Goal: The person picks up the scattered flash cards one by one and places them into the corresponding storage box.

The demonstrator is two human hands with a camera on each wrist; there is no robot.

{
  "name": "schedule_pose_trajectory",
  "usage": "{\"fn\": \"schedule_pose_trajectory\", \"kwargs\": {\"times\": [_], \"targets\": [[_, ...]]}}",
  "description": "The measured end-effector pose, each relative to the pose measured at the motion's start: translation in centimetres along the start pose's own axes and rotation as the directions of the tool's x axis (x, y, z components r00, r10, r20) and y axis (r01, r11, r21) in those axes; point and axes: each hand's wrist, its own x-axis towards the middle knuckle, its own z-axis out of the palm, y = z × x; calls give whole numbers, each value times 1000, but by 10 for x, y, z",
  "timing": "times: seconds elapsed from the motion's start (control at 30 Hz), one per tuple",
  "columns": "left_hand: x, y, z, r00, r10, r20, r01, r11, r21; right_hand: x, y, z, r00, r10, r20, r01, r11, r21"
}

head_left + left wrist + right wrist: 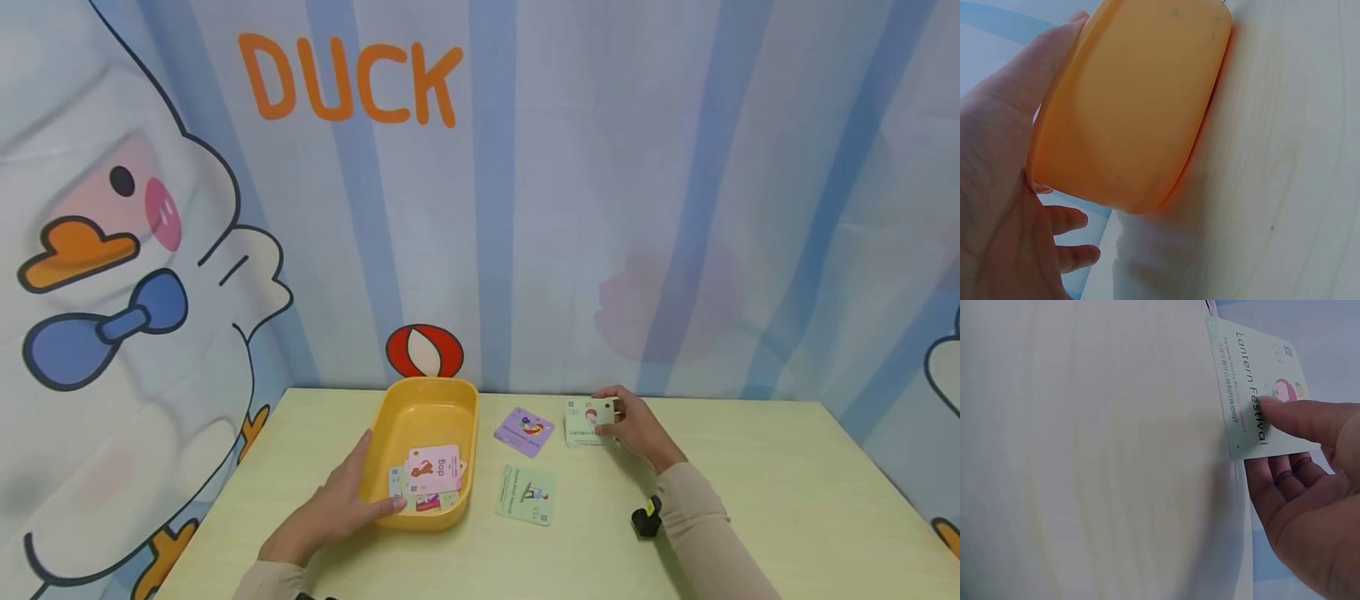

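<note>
My right hand [636, 427] pinches a pale green "Lantern Festival" card [1254, 381] at its right side. In the right wrist view the thumb lies on the printed face and the other fingers are behind. My left hand [339, 502] holds the near left corner of a yellow plastic tub [380, 450], thumb over the near rim and fingers along the left side. The left wrist view shows the tub's outer wall [1135, 106]. Inside the tub lie several cards, topped by a pink "dog" card [435, 470].
A purple card [525, 431] and a green card [526, 495] lie on the pale wooden table [787, 483] between the tub and the right arm. A small black object [646, 518] sits beside the right forearm. A printed curtain [570, 208] rises behind the table.
</note>
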Motion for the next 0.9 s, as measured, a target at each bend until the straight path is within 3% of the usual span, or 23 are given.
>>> {"fn": "schedule_pose_trajectory", "kwargs": {"times": [0.3,0.9], "targets": [[0,0,1,1000,-14,1,14,1000,-7,-1,2,1,998,-56,8,55,998,27],[0,0,1,1000,-22,2,22,1000,2,-5,-4,1,998,-57,19,57,997,43]]}}
